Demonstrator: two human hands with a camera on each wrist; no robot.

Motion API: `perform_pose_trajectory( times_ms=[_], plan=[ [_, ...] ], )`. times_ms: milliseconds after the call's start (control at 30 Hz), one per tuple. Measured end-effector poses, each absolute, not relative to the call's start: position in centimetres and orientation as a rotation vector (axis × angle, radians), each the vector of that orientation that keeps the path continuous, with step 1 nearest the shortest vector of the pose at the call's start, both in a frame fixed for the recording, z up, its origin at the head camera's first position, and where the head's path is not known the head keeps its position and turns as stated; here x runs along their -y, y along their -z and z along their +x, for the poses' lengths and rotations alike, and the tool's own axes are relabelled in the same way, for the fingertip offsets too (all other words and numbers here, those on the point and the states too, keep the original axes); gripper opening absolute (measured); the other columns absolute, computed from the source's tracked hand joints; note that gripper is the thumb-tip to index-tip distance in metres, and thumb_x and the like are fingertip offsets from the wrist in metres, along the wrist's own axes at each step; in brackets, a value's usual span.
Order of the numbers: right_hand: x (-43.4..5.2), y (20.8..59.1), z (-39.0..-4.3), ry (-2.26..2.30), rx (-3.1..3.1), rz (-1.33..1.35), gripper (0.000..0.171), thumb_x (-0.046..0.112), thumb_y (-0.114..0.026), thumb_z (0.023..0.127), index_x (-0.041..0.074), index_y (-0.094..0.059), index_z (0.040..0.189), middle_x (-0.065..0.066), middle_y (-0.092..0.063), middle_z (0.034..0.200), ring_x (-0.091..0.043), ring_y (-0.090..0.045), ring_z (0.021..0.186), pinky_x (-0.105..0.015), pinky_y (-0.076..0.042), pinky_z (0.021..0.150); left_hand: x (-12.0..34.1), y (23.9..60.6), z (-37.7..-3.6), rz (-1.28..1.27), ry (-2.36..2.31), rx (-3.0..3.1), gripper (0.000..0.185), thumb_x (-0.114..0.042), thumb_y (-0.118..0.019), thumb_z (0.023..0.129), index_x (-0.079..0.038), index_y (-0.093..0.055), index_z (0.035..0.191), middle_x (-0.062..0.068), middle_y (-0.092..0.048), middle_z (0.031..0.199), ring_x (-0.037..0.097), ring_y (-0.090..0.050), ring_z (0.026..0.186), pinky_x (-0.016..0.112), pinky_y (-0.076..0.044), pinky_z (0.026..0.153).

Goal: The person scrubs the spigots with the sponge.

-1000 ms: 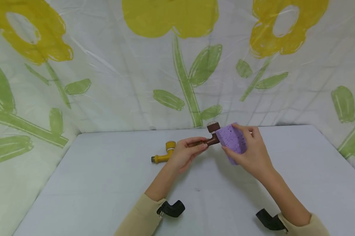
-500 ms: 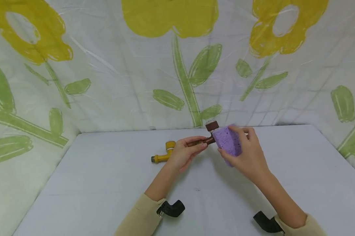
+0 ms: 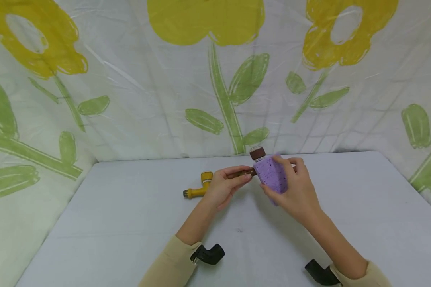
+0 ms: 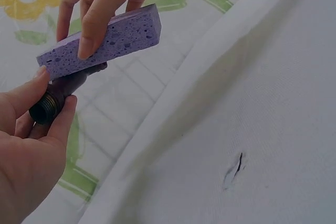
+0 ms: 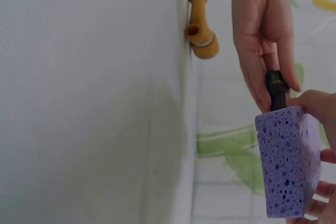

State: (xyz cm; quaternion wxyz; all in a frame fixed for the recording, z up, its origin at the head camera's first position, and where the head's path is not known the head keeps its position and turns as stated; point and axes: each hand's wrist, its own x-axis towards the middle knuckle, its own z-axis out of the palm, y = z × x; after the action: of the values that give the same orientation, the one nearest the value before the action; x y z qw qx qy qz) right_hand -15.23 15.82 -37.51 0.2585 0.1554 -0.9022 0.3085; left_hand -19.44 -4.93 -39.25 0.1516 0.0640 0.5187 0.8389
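The left hand (image 3: 222, 186) pinches the brown pipe fitting (image 3: 255, 159) by its threaded end, above the table (image 3: 129, 223). The right hand (image 3: 296, 190) grips a purple sponge (image 3: 271, 175), apparently pressed against the fitting. A yellow fitting (image 3: 200, 187) lies just left of the left hand.

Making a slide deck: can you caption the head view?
Left hand holds a brown elbow-shaped pipe fitting while the right hand presses a purple porous sponge block against it.

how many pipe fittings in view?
2. A brown elbow-shaped pipe fitting held above the table in the left hand, against the purple sponge; a yellow elbow-shaped fitting lying on the table.
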Motion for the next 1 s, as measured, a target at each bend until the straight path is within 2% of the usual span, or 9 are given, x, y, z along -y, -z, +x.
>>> perform_pose_trajectory(
  times_ms=[233,433,533,733,867,1000],
  plan=[
    [-14.9,38.3,-15.0,-0.879,2.455,0.485,0.074,0.014,-0.094,0.076,0.005,-0.059,0.141,-0.024,-0.052,0.125,-0.039,-0.059,0.097,-0.048,-0.058,0.070,4.9,39.5,-19.5,0.182,-2.403,-1.483,0.039,0.015,-0.058,0.101,0.021,-0.054,0.139,-0.002,-0.074,0.100,0.007,-0.072,0.095,0.021,-0.061,0.091],
    [-15.3,38.2,-15.2,-0.947,2.426,0.528,0.076,0.009,-0.094,0.074,0.006,-0.059,0.141,-0.023,-0.052,0.123,-0.040,-0.061,0.102,-0.052,-0.058,0.076,5.0,39.5,-19.5,0.231,-2.411,-1.432,0.041,0.013,-0.053,0.104,0.021,-0.049,0.143,0.012,-0.073,0.124,0.011,-0.072,0.106,0.028,-0.057,0.102],
    [-15.6,38.0,-15.4,-0.996,2.418,0.560,0.076,0.006,-0.094,0.073,0.006,-0.059,0.141,-0.022,-0.053,0.122,-0.039,-0.060,0.104,-0.053,-0.057,0.078,5.0,39.5,-19.5,0.218,-2.442,-1.379,0.039,0.007,-0.049,0.108,0.021,-0.047,0.144,0.013,-0.072,0.127,0.012,-0.072,0.107,0.031,-0.057,0.104],
    [-16.1,37.5,-15.5,-1.034,2.446,0.638,0.074,0.004,-0.093,0.071,0.008,-0.062,0.139,-0.018,-0.055,0.127,-0.036,-0.059,0.110,-0.051,-0.057,0.079,4.9,39.4,-19.6,0.217,-2.458,-1.348,0.038,-0.003,-0.045,0.112,0.012,-0.049,0.147,0.002,-0.075,0.110,0.009,-0.072,0.100,0.023,-0.061,0.090],
    [-16.5,37.2,-15.6,-1.017,2.457,0.716,0.074,0.002,-0.093,0.069,0.009,-0.063,0.136,-0.016,-0.057,0.127,-0.033,-0.059,0.111,-0.049,-0.057,0.080,5.0,39.2,-19.6,0.191,-2.435,-1.391,0.037,-0.003,-0.047,0.112,0.003,-0.046,0.148,0.001,-0.075,0.102,0.009,-0.073,0.087,0.020,-0.060,0.077],
    [-16.9,37.0,-15.7,-1.005,2.484,0.802,0.074,0.001,-0.093,0.068,0.012,-0.064,0.136,-0.012,-0.058,0.126,-0.028,-0.058,0.111,-0.047,-0.058,0.082,5.4,39.0,-19.6,0.163,-2.409,-1.431,0.043,-0.007,-0.050,0.111,-0.002,-0.044,0.154,0.001,-0.075,0.100,0.011,-0.074,0.078,0.021,-0.061,0.072]
  ],
)
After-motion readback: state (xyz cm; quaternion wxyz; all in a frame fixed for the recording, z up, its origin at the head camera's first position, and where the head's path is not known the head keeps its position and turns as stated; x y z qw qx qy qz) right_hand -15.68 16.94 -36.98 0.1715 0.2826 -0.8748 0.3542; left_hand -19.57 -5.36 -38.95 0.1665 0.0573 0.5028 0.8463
